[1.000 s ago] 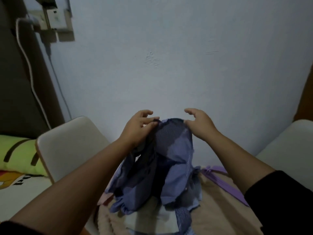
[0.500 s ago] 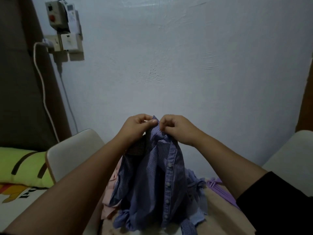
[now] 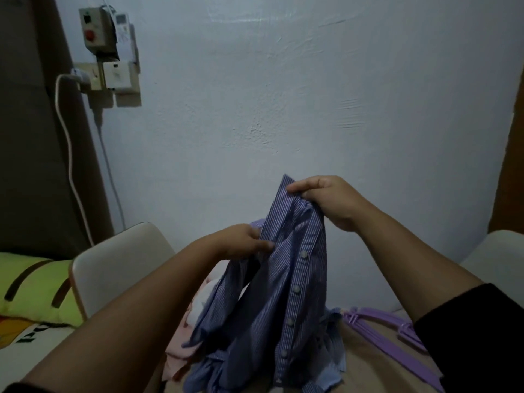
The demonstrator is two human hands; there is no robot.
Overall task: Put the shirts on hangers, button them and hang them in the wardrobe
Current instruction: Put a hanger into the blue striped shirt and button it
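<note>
- Shirt (image 3: 286, 279), blue with fine stripes, is held up in the lower middle of the frame, its button strip with pale buttons running down the front and its lower part bunched on the tan surface (image 3: 365, 364) below.
- The top edge of the shirt is pinched by the right hand (image 3: 326, 201), thumb and fingers curled round the cloth, just above the frame's centre line.
- A lower fold of the same shirt is gripped by the left hand (image 3: 241, 243), fingers curled into the cloth, lower and to the left of the right hand.
- Pink cloth (image 3: 181, 355) is seen under and to the left of the shirt, partly hidden by it and by the left forearm.
- Purple hangers (image 3: 394, 333) lie on the tan surface at lower right, apart from the shirt, partly covered by the black sleeve (image 3: 476, 336).
- A pale chair back (image 3: 119, 265) stands at left, beside a green pillow (image 3: 31, 290).
- A switch box (image 3: 97, 31) and wall sockets (image 3: 113, 80) with a white cable (image 3: 71, 165) are fixed at upper left on the pale wall (image 3: 312, 95).
</note>
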